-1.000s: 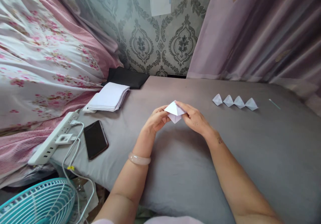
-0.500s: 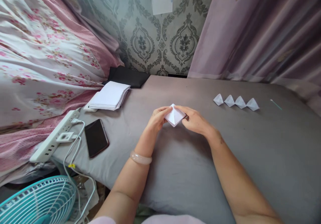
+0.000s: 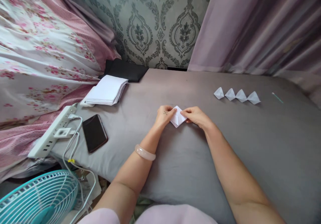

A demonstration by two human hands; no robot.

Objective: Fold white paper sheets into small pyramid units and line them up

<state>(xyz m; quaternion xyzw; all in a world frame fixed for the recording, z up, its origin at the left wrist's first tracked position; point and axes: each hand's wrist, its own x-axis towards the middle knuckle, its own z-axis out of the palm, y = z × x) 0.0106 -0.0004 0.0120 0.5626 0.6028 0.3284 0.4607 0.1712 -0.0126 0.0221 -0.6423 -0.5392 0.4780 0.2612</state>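
A small folded white paper (image 3: 177, 119), diamond-shaped with creases, is held between both hands above the grey surface. My left hand (image 3: 164, 116) pinches its left side, thumb on top. My right hand (image 3: 197, 116) grips the right side with thumb and fingers. The fingers beneath the paper are partly hidden. Off to the right stand several folded paper pieces (image 3: 241, 95) in a row, pointed at the top, apart from both hands.
On the left lie a stack of white paper (image 3: 107, 89), a black folder-like item (image 3: 127, 70), a phone (image 3: 95, 133) and a white power strip (image 3: 54, 130) with cables. A blue fan (image 3: 40, 197) stands at lower left. A thin stick (image 3: 277, 97) lies at far right.
The folded paper looks flatter and is turned slightly, its raised centre gone. Both hands have shifted a little to the right with it. The view has tilted slightly downward.
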